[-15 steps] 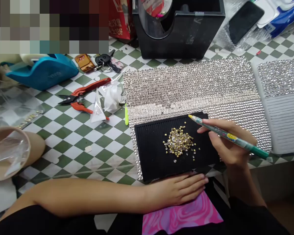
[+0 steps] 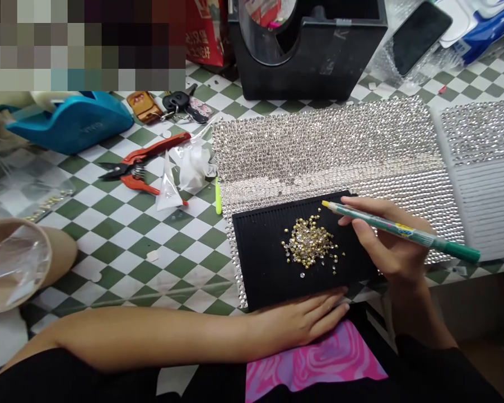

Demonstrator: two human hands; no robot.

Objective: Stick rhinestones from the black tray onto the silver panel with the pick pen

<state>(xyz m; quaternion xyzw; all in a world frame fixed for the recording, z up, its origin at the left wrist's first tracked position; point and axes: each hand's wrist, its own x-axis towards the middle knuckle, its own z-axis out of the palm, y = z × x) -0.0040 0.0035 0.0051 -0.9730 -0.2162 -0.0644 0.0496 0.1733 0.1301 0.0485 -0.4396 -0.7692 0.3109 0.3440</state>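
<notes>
My right hand (image 2: 397, 238) pinches a slim green yellow-tipped pen (image 2: 424, 238), its rear just swung rightward: only re-angled, I judge (tip apart from the gold-and-clear stones (image 2: 308, 242) on the black ribbed tray (image 2: 269, 274)). Left hand (image 2: 292, 322) lies along its near edge, fingers straight, slightly parted.

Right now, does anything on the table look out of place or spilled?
Slightly: a few stones lie loose outside the main heap on the black tray, and small white scraps dot the checkered tablecloth, looking like stray litter.
</notes>
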